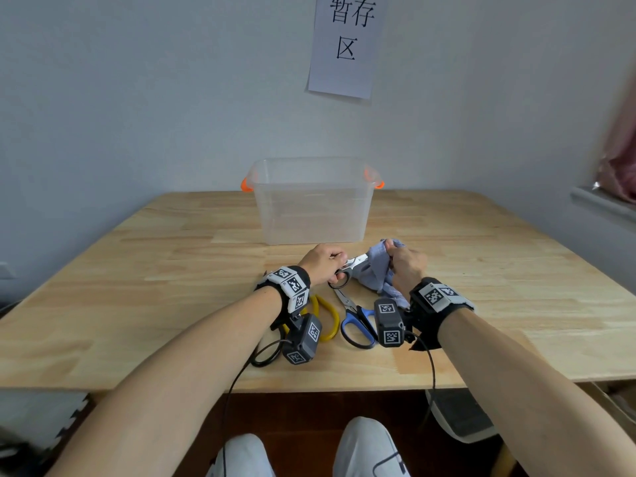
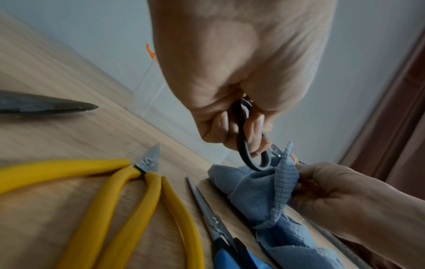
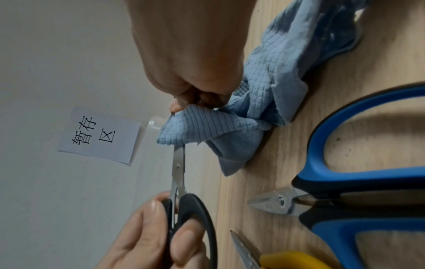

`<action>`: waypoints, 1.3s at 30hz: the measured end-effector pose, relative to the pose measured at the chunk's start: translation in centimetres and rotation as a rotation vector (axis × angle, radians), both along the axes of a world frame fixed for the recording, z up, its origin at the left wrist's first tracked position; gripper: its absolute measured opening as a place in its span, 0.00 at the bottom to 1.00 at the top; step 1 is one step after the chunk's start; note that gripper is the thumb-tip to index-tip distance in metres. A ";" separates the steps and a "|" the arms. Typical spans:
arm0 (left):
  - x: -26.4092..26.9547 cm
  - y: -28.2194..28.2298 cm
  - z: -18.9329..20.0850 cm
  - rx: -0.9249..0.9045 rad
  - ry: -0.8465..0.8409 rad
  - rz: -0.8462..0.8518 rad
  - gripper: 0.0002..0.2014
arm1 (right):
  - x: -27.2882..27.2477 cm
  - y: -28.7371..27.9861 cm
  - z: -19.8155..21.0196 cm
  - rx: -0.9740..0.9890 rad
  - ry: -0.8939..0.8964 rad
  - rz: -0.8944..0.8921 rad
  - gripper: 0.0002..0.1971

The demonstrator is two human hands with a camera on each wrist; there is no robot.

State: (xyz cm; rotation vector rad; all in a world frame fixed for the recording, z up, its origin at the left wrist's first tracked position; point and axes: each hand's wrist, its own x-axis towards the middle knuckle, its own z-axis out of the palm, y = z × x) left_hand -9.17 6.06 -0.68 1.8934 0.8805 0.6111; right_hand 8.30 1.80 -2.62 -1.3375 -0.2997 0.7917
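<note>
Wooden table (image 1: 172, 256) against a pale wall, person seated at the near edge.

- Left hand (image 1: 321, 263): fingers curled tight round the loops of the black-handled scissors (image 1: 354, 263), raised just off the table near its middle. Blades closed, pointing toward the right hand. Likely held by the handles so that the steel stays steady and free to work on.
- Right hand (image 1: 407, 266): fingers and thumb pinch a blue cloth (image 1: 377, 273) over the outer part of the blades. The rest of the cloth trails onto the table. Looks like wiping, with the fabric keeping the fingers off the edge.
- Yellow-handled shears (image 1: 328, 318) and blue-handled scissors (image 1: 358, 325) lie side by side just nearer than the hands, probably within reach for a turn of their own.
- Clear bin (image 1: 311, 201) with orange handles stands behind the hands, against the wall; nothing visible inside it.
- Paper sign (image 1: 346, 46) above the bin reads 暂存区. Wristbands carry square coded markers only. No brand readable on any tool.
</note>
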 end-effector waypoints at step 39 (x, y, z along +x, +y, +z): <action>0.8 0.6 0.0 -0.072 -0.147 0.164 0.16 | -1.1 -2.4 1.1 -0.005 -0.060 0.550 0.11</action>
